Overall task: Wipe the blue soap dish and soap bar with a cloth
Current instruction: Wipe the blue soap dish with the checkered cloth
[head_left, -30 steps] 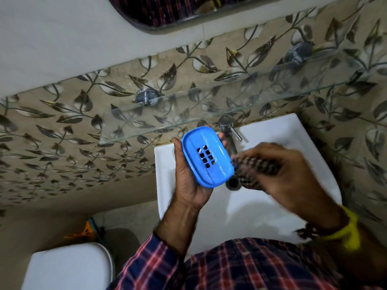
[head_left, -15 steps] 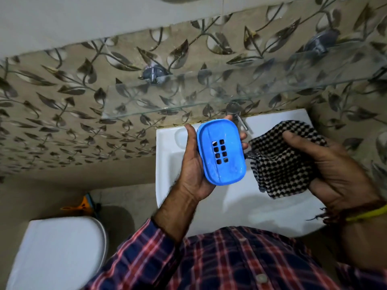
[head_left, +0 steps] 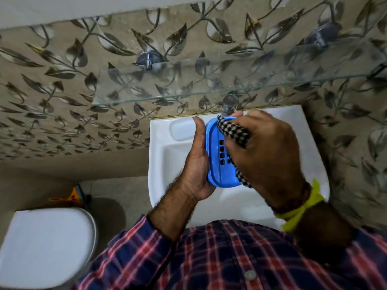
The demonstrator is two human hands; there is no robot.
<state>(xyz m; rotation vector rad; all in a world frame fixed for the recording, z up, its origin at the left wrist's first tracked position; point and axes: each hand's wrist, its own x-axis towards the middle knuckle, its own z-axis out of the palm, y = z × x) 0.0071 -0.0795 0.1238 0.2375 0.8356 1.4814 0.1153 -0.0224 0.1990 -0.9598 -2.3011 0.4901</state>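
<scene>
Now | blue soap dish [head_left: 217,164] slotted, upright | cloth [head_left: 232,130] checkered, pressed on it

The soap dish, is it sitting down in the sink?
No, the left hand holds the blue soap dish up above the white sink.

The blue soap dish [head_left: 216,155] is an oval plastic tray with a grid of small rectangular drain holes, held upright on its long axis above the white sink's [head_left: 167,155] middle, its hollow face turned rightward. A black-and-white checked cloth [head_left: 232,130], bunched up, presses against that face and upper rim
</scene>
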